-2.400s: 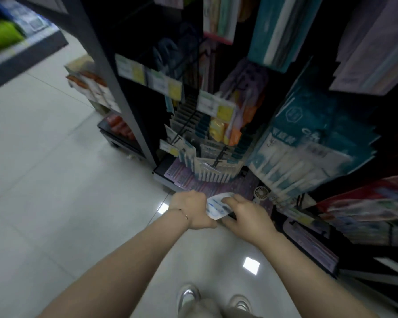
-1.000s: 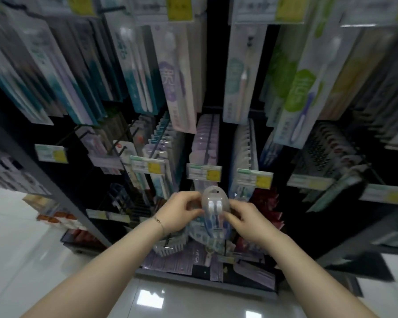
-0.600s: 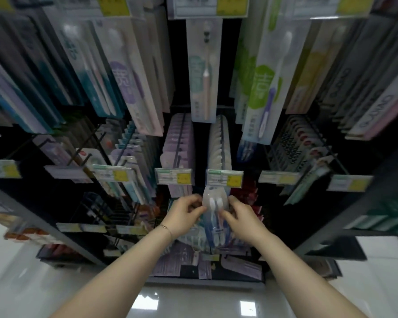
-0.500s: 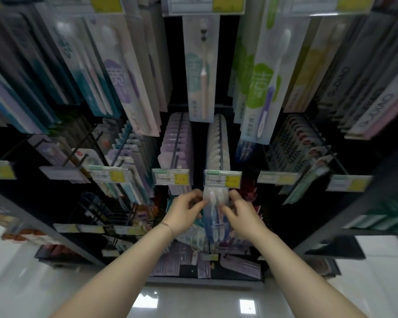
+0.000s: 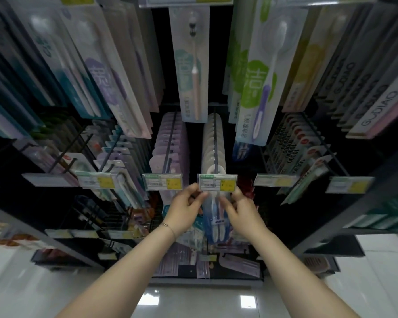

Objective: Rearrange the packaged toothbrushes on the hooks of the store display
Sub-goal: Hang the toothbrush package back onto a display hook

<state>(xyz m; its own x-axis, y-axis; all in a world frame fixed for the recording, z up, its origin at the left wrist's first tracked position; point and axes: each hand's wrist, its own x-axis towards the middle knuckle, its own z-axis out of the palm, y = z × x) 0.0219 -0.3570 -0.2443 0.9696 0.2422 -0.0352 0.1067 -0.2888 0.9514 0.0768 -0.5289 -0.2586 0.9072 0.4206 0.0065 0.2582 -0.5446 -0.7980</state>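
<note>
Two hands: left hand (image 5: 185,208) and right hand (image 5: 244,211) are raised side by side at the front end of a middle hook (image 5: 215,138) of the display (image 5: 205,282).
Left hand: fingers curled, pinching the left edge of the toothbrush pack (image 5: 216,223) near its top.
Right hand: fingers curled, pinching the pack's right edge, about level with the left.
Toothbrush pack: clear blister holding two brushes, blue and pink handles. It hangs upright between the hands, its top hidden behind the price tag (image 5: 217,182) at the hook's tip. Cannot tell whether it is threaded on the hook.
Hook: dark wire running back into the display, carrying a row of white packs (image 5: 213,152) behind the tag.
Neighbour hook: just to the left, a row of purple packs (image 5: 170,138).
Upper row: long single-brush packs hang along the display's top edge, with a green-labelled pack (image 5: 257,88) right of centre.
Bracelet: thin chain (image 5: 168,226) on the left wrist.
Floor: glossy white tiles (image 5: 193,301) below the display's bottom edge.
</note>
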